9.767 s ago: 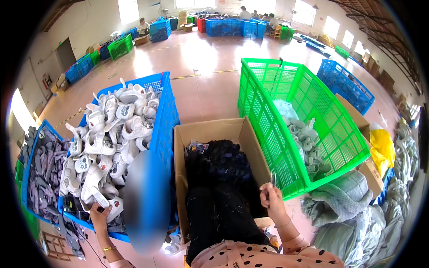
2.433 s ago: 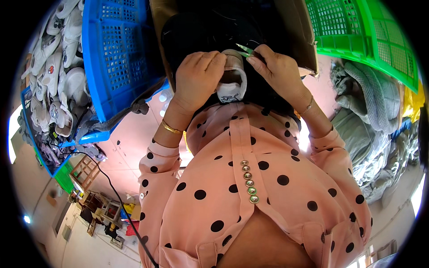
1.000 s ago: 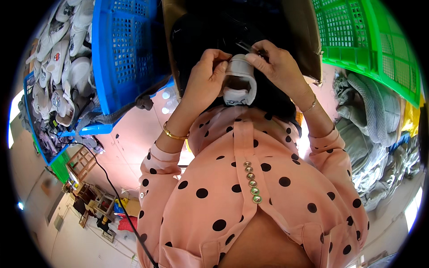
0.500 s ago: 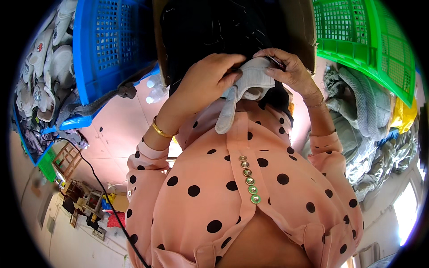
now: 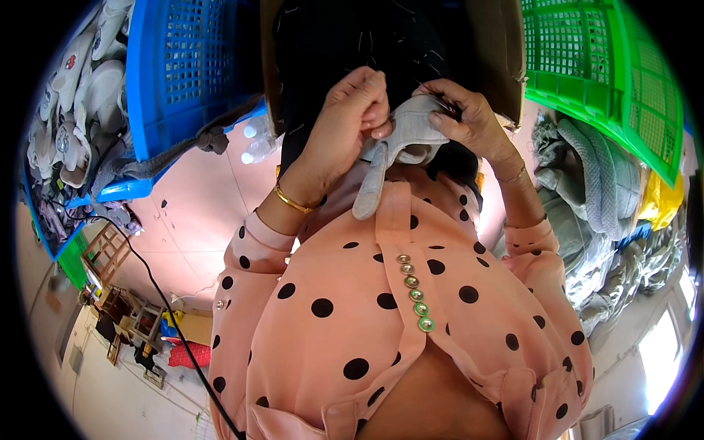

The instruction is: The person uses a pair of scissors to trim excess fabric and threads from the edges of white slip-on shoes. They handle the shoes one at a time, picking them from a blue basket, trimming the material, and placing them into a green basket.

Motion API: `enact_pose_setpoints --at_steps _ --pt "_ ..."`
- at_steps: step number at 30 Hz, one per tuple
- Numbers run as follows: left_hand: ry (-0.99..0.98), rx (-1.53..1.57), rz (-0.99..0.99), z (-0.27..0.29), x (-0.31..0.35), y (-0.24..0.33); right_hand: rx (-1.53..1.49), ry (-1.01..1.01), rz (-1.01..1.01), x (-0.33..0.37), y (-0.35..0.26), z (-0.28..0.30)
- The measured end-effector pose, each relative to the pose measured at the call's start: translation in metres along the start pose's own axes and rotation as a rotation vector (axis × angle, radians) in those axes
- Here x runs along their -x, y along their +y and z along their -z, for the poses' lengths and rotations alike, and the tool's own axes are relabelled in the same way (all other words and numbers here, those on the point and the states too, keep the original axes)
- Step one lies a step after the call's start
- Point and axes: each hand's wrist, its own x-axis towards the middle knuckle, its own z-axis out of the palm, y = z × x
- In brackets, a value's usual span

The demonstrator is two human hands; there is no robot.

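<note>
A light grey fabric shoe upper (image 5: 416, 121) with a long rounded strap hanging from it is held over my lap. My right hand (image 5: 469, 117) grips its right side between thumb and fingers; something dark shows between thumb and forefinger, too small to name. Beside the upper's left edge is my left hand (image 5: 356, 114), its fingers curled tightly in a pinch. Whatever they hold, perhaps nothing, is hidden. The strap (image 5: 371, 183) dangles against my polka-dot shirt.
A blue basket (image 5: 139, 88) and a heap of grey shoe uppers (image 5: 77, 110) are at the left. To the right are a green basket (image 5: 623, 88) and grey fabric pieces (image 5: 587, 176). A cardboard box (image 5: 517, 66) stands ahead; a black cable (image 5: 158, 282) crosses at lower left.
My left hand's fingers have drawn back from over the upper and curled closed. My right hand keeps its grip on the shoe upper, nearly in place.
</note>
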Motion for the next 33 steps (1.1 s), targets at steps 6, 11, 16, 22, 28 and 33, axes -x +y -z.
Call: enact_pose_setpoints --at_steps 6,11,16,22,28,33 --pt "0.042 -0.255 -0.150 0.011 0.003 0.002 -0.003 0.018 0.031 0.000 0.007 -0.001" --pt "0.061 -0.739 -0.264 0.017 0.017 -0.001 -0.049 0.005 0.051 -0.002 0.007 -0.001" --pt "0.001 -0.898 -0.257 0.018 0.012 -0.005 -0.065 -0.008 0.004 0.000 0.004 0.000" --pt "-0.073 -0.879 -0.273 0.030 0.003 -0.013 -0.114 -0.038 -0.013 0.000 0.001 0.001" --pt "0.012 -0.483 0.062 0.029 0.010 -0.005 -0.093 -0.033 0.006 -0.001 0.005 0.000" --pt "0.006 -0.634 -0.089 0.018 0.010 -0.006 -0.098 0.005 0.010 0.001 0.003 0.000"
